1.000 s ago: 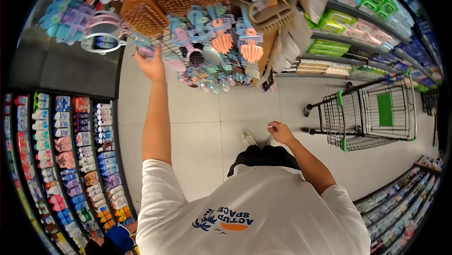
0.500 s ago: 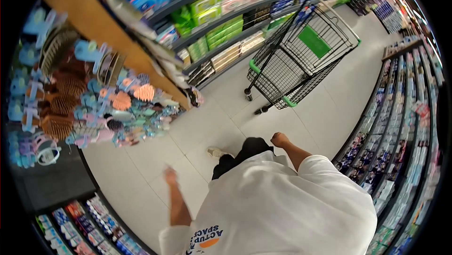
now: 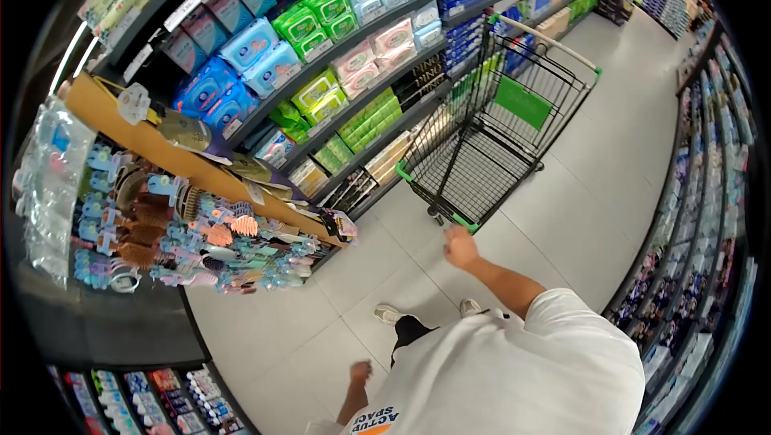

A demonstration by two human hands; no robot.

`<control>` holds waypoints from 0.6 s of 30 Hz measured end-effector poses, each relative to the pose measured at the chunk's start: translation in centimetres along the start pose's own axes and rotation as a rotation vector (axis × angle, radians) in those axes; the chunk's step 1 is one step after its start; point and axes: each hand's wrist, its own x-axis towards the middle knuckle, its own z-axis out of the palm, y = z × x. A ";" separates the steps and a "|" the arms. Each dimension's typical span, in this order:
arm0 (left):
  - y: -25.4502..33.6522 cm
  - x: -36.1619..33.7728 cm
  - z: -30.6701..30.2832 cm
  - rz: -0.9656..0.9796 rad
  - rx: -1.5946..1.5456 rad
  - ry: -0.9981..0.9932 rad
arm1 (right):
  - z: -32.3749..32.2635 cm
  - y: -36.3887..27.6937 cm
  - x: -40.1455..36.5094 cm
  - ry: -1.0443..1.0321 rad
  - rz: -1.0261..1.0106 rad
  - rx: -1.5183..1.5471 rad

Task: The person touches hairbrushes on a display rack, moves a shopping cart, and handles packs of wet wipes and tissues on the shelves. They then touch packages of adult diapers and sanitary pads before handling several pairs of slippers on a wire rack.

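My right hand (image 3: 460, 247) is held out in front of my body, bare and with fingers partly spread. Just beyond its fingertips in this view stands a black wire shopping cart (image 3: 474, 158) with green corner pieces and a green panel (image 3: 522, 103). Nothing lies in the cart's basket, and its pale handle bar (image 3: 554, 44) is at the far end. Low at my left side, my left hand (image 3: 361, 371) hangs over the floor tiles, its fingers curled with nothing in them.
Shelves (image 3: 381, 21) with packs of wipes and tissues run along the cart's left side. Hairbrushes (image 3: 152, 230) hang on a wood-edged rack at the left. A long shelf (image 3: 683, 218) of small packages curves along the right. Pale tiles (image 3: 289, 339) cover the floor.
My right hand has reached forward, closer to the cart in the view, and its fingers have loosened. My left hand has swung back towards my body. The view has shifted, showing more shelving at left.
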 end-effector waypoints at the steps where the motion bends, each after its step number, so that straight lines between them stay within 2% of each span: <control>1: 1.6 0.5 -0.2 0.245 -0.306 0.003 | -1.4 2.0 1.3 0.116 -0.057 -0.071; 2: 5.4 0.9 -0.4 0.325 0.026 0.088 | -2.5 4.5 2.5 0.140 -0.099 -0.133; 3: 11.4 -3.7 1.6 0.234 -0.513 0.186 | -3.5 7.2 3.8 0.165 -0.143 -0.192; 5: 18.1 -8.6 2.4 0.416 -0.307 0.090 | -7.0 10.3 5.7 -0.154 0.062 -0.372; 7: 20.4 -10.4 3.5 0.721 -0.078 0.131 | -9.4 13.4 7.3 -0.448 0.231 -0.569; 9: 22.1 -14.4 4.9 0.708 -0.054 0.177 | -10.7 15.3 7.5 -0.467 0.278 -0.458; 11: 20.3 -16.0 6.0 0.687 -0.019 0.194 | -10.8 16.4 7.2 -0.415 0.186 -0.496; 12: 18.6 -15.7 6.3 0.630 0.029 0.176 | -11.2 16.6 6.8 -0.436 0.167 -0.484; 14: 13.3 -14.3 6.5 0.479 0.154 0.132 | -12.6 16.9 5.7 -0.308 0.089 -0.430; 15: 10.4 -13.4 6.3 0.396 0.225 0.110 | -12.8 17.5 5.4 -0.315 0.079 -0.428; 17: 5.0 -13.7 5.5 0.185 0.338 0.035 | -12.8 19.1 3.8 -0.117 -0.015 -0.364; 18: 3.9 -15.3 5.6 0.011 0.316 0.052 | -12.0 20.9 3.0 0.046 -0.111 -0.345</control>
